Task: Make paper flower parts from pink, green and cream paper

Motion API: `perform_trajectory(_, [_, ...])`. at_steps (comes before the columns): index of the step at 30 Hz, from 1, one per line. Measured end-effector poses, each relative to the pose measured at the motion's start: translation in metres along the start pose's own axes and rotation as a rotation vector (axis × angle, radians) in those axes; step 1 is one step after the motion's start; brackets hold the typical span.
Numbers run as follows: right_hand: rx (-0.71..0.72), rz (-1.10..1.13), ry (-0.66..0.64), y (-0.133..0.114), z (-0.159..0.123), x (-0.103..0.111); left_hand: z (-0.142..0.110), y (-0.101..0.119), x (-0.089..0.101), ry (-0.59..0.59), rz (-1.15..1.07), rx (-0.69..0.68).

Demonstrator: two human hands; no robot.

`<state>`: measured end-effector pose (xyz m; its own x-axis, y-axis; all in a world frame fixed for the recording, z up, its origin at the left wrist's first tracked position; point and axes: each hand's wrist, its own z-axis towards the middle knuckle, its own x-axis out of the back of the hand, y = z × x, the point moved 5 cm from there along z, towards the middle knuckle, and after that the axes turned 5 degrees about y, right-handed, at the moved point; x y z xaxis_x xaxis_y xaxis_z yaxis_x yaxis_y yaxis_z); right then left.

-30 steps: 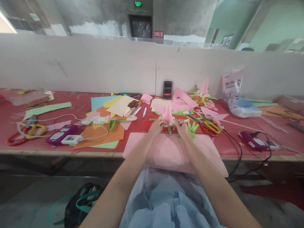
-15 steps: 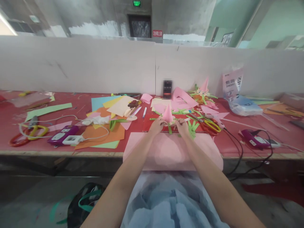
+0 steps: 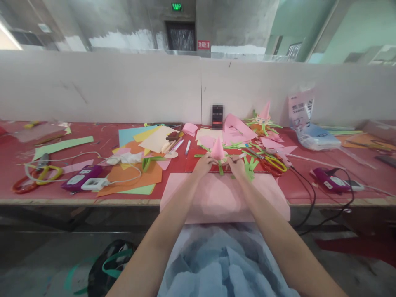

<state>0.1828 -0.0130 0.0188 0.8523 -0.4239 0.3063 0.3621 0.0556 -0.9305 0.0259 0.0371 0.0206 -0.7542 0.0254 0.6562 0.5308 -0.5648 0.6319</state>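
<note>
Nearest, a pink sheet point(image 3: 222, 200) overhangs the table point(image 3: 297, 190); its right corner, spread out flat a second ago, now curls under, the one clear change. Beyond its far edge, both hands keep to the same spot. The left hand point(image 3: 204, 165) has its fingers closed in a pinch on the brim of the cone point(image 3: 218, 149), which stands upright between the hands, point up, with a green strip hanging at its front. The right hand point(image 3: 237, 166) is mostly closed round a slim white pen point(image 3: 242, 156), near the brim's other side; whether the tip touches paper cannot be told. With cone and grip so little altered, the work looks like fine, steady handling, and the sheet's shift appears not to disturb it. Just beside the right hand lie green cut-outs point(image 3: 250, 168), then scissors point(image 3: 276, 164). Farther back, a second cone point(image 3: 265, 112) sits before the white partition point(image 3: 123, 86).
</note>
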Motion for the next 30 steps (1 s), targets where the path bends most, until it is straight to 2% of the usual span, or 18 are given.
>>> perform_trajectory(7, [0.006, 0.096, -0.066, 0.0042, 0.0011, -0.0041, 0.0004, 0.0011, -0.0013, -0.017, -0.069, 0.009])
perform_trajectory(14, [0.023, 0.032, -0.011, 0.0042, 0.0025, -0.0001, 0.0014, -0.0023, -0.0039, -0.023, -0.116, 0.011])
perform_trajectory(22, [-0.007, 0.058, 0.001, 0.0061, 0.0022, -0.0004, 0.0001, 0.0004, -0.0031, -0.025, -0.024, -0.011])
perform_trajectory(26, [-0.024, 0.118, 0.050, 0.0077, 0.0030, 0.0028, -0.0003, 0.0019, -0.0023, -0.026, 0.077, 0.000])
perform_trajectory(30, [-0.029, 0.154, 0.077, 0.0076, 0.0029, 0.0050, -0.0008, 0.0045, -0.0028, -0.039, 0.157, -0.045])
